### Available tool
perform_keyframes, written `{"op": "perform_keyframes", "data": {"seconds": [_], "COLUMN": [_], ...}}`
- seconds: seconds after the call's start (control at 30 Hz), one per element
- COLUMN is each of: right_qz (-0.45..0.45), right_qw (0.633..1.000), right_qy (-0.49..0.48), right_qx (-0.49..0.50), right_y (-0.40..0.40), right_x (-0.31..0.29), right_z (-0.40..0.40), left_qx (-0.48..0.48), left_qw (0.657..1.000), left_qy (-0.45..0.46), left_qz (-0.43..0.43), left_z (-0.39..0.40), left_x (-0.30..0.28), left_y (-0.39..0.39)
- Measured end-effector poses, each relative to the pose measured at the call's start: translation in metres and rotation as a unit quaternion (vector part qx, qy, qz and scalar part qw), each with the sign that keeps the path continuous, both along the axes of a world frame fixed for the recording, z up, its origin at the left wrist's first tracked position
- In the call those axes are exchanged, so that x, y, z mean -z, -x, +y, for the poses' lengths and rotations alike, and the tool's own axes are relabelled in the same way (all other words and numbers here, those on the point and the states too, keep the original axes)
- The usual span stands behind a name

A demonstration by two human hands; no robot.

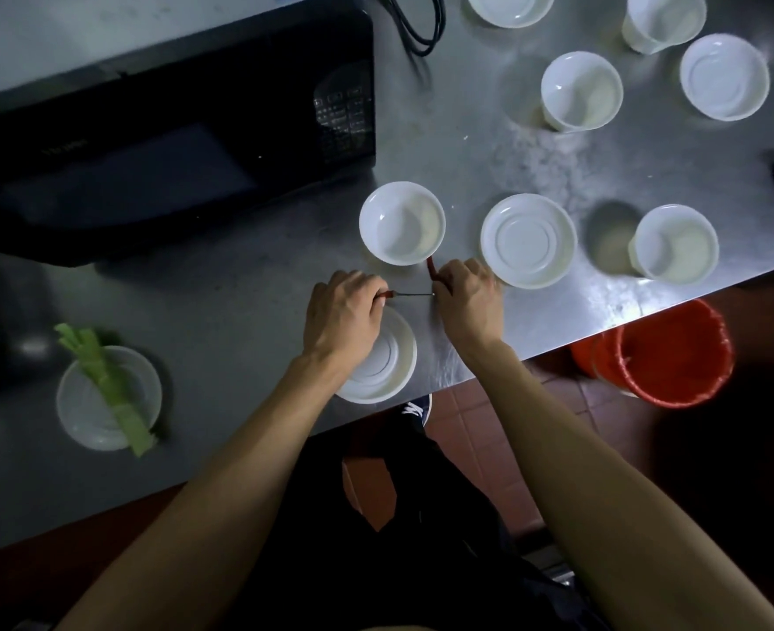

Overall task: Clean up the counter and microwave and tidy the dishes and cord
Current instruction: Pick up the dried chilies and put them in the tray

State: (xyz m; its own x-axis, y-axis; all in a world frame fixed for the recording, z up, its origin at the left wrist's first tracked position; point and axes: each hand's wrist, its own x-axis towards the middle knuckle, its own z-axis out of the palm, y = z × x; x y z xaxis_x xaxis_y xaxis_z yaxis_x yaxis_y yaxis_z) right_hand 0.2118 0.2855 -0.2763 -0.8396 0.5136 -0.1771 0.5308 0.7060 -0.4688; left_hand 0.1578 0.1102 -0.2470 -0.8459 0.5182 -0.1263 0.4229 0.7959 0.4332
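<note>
Both my hands hold a thin red cord over the steel counter. My left hand pinches one red end, and a thin metal stretch runs from it to my right hand, whose curled fingers grip the other part. A white saucer lies partly under my left hand. In front of the hands sit a white bowl and a second saucer. The black microwave stands at the back left with a black power cord behind it.
Several white cups and saucers are spread over the right half of the counter, with a powdery smear among them. A clear cup with green stalks stands at the front left. A red bucket sits on the floor past the counter edge.
</note>
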Motion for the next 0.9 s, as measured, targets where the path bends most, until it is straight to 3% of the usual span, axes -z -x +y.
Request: {"op": "perform_keyframes", "data": {"seconds": [0.23, 0.53, 0.9], "right_qz": [0.015, 0.069, 0.152], "right_qw": [1.000, 0.992, 0.971], "right_qy": [-0.012, 0.075, 0.109], "right_qx": [-0.018, -0.068, -0.152], "right_y": [-0.012, -0.042, -0.035], "right_x": [0.003, -0.008, -0.047], "right_z": [0.002, 0.012, -0.051], "left_qx": [-0.001, -0.035, -0.129], "left_qw": [1.000, 0.999, 0.989], "left_qy": [-0.004, -0.011, 0.001], "left_qz": [-0.001, 0.018, 0.065], "left_z": [0.006, 0.007, -0.065], "left_x": [0.000, -0.009, -0.036], "left_y": [-0.009, -0.027, -0.041]}}
